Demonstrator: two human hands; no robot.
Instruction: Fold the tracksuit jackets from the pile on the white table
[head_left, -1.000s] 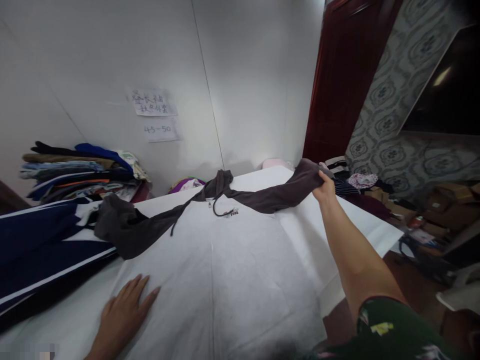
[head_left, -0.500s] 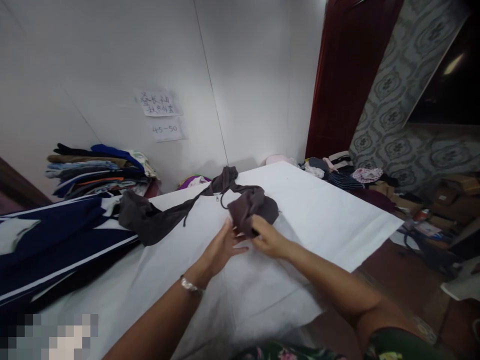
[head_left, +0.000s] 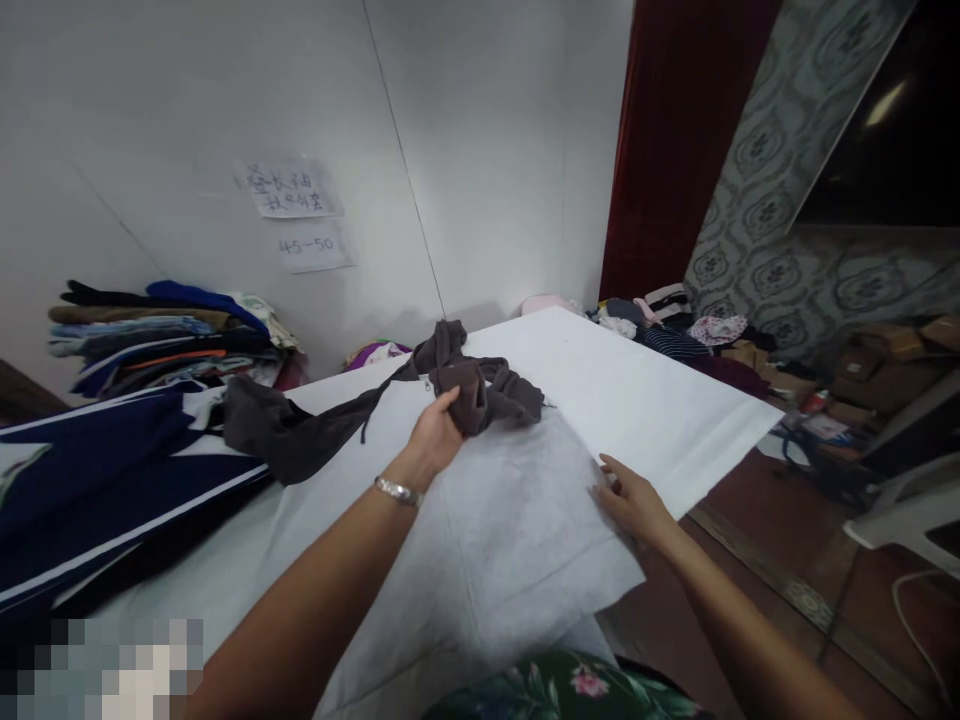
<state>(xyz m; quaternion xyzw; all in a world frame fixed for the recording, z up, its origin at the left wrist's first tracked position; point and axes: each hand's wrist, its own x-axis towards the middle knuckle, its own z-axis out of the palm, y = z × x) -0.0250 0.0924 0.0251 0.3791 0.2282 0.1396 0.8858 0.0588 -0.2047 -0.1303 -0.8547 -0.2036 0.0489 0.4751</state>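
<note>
1. Head view, risk: bunched dark grey-brown fabric sleeve, centre frame, could spring loose or crease if released early. White fabric garment body, lower centre, could skew if its edge gets dragged.
2. Left hand: centre, thumb over sleeve, gripping it; forearm up from lower left.
3. Right hand: right of centre at body's edge, fingers part-curled, narrow gap, seemingly holding nothing; contact unclear.
</note>
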